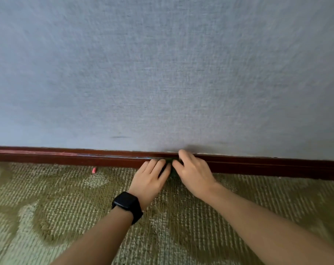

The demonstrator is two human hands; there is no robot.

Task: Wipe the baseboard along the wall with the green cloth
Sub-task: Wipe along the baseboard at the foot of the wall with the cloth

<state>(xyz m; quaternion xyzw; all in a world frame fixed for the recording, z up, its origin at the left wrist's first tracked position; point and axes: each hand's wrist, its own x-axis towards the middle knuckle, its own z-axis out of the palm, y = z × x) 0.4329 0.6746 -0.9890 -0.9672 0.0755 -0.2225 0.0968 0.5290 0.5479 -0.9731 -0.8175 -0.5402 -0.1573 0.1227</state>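
Note:
A dark red-brown baseboard runs along the foot of the grey wall. Both hands meet at its middle. The green cloth shows only as a small dark patch between them, lying against the baseboard; most of it is hidden. My left hand, with a black watch on the wrist, lies with fairly straight fingers, its tips pressing the cloth's left side. My right hand has its fingers curled over the cloth's right side, and one finger reaches up to the baseboard's top edge.
Olive and beige patterned carpet covers the floor in front of the wall. A small pink object lies on the carpet at the baseboard, left of my hands. A dark scuff marks the wall just above the board.

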